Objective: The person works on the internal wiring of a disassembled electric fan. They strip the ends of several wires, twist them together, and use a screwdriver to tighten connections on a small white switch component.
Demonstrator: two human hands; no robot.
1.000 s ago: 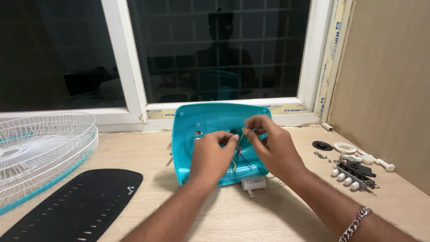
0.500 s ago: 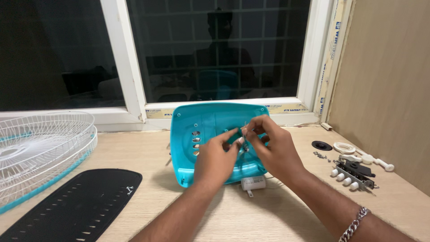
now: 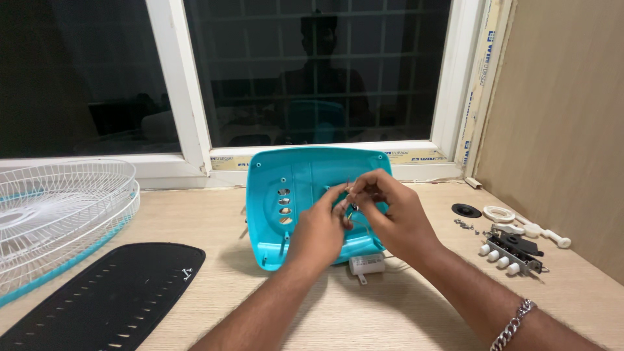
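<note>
Now both hands (image 3: 354,218) pinching wires (image 3: 351,195) over teal housing (image 3: 296,188).

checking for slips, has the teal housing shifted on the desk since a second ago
No. The teal housing sits in the same spot below the window frame, both hands still at its wires.

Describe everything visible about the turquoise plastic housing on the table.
The turquoise housing is a glossy plastic shell with rounded corners, propped tilted on the wooden table below the window, its hollow inside facing the camera. A column of holes runs down its left side, with small screw holes at the upper corners. Both hands, left and right, work thin wires in front of it.
</note>
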